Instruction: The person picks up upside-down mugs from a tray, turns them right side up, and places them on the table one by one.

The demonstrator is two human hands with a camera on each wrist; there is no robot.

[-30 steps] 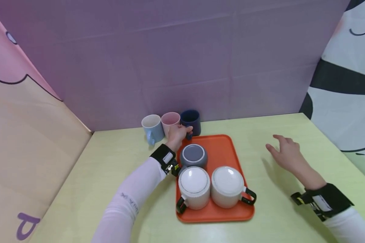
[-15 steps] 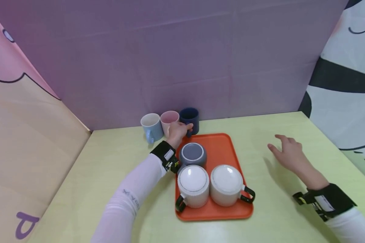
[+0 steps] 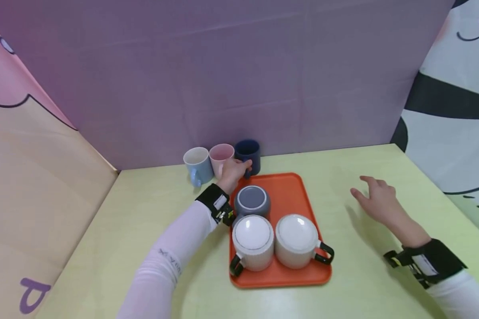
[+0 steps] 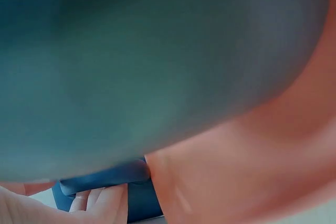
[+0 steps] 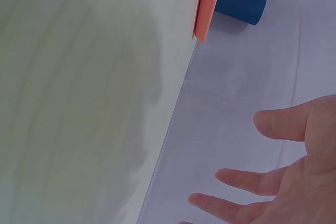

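A: L hand [image 3: 232, 172] status?

B: Fingers curled round the handle of the navy mug [image 3: 248, 153]. Mug stands upright on the yellow-green table [image 3: 143, 230], at the back by the purple backdrop [image 3: 239, 79], just behind the far edge of the orange tray [image 3: 293, 190]. Glossy ceramic, plain cylinder.

A: Wrist cam confirm?

B: Partly. Left wrist view is mostly blur (something dark fills the lens), but fingertips on blue show at the bottom edge. Probably the handle, can't say for sure from there.

A: R hand?

B: R hand [image 3: 375, 200] hovers over bare table, well right of the tray. Fingers spread and relaxed, holding nothing.

A: Rest of scene?

B: Pink mug [image 3: 220, 156] touching the navy one's left side, then light blue mug [image 3: 197, 164] beside it, both upright. On the tray: grey mug [image 3: 252, 201] and two white ribbed mugs w/ black handles [image 3: 252, 243] [image 3: 296, 241], all upside down, matte-looking bases up.
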